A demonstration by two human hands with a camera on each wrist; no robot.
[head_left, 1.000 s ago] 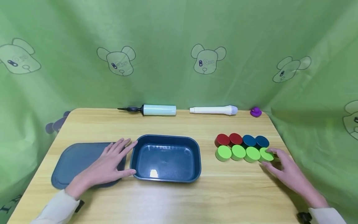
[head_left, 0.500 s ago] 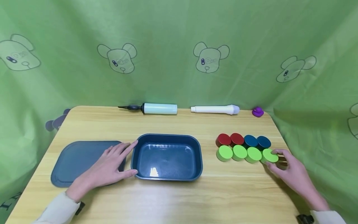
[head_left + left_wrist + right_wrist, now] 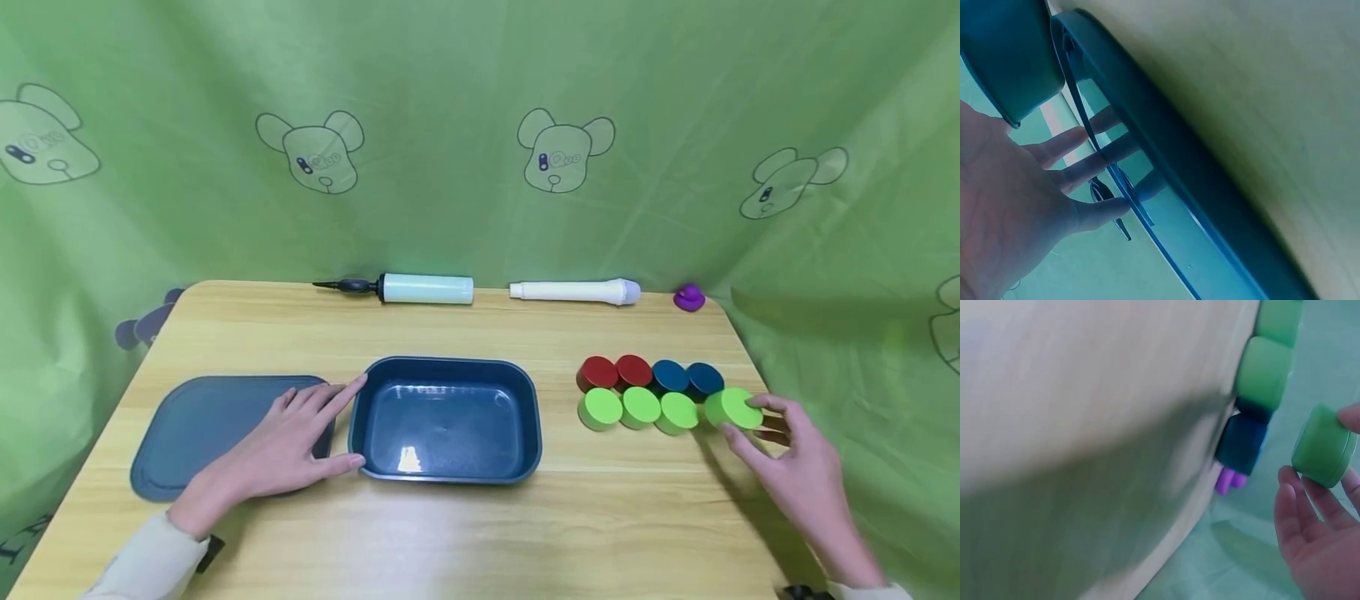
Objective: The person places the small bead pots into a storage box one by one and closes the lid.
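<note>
My right hand pinches a round light-green piece between thumb and fingers, just right of the green row. In the right wrist view the held green piece is clear of the table. My left hand lies over the flat dark-blue lid, its fingers spread and its thumb and index fingertip at the left wall of the dark-blue box. Nothing shows inside the box. In the left wrist view, the fingers of the left hand extend along the lid and box edge.
Several other round pieces stand together: green ones in front, red and dark-blue ones behind. Along the table's back edge lie a hand pump, a white toy microphone and a purple rubber duck.
My right hand has lifted the rightmost green piece and moved it a little right, away from its row. The left hand stays at the box and lid.
</note>
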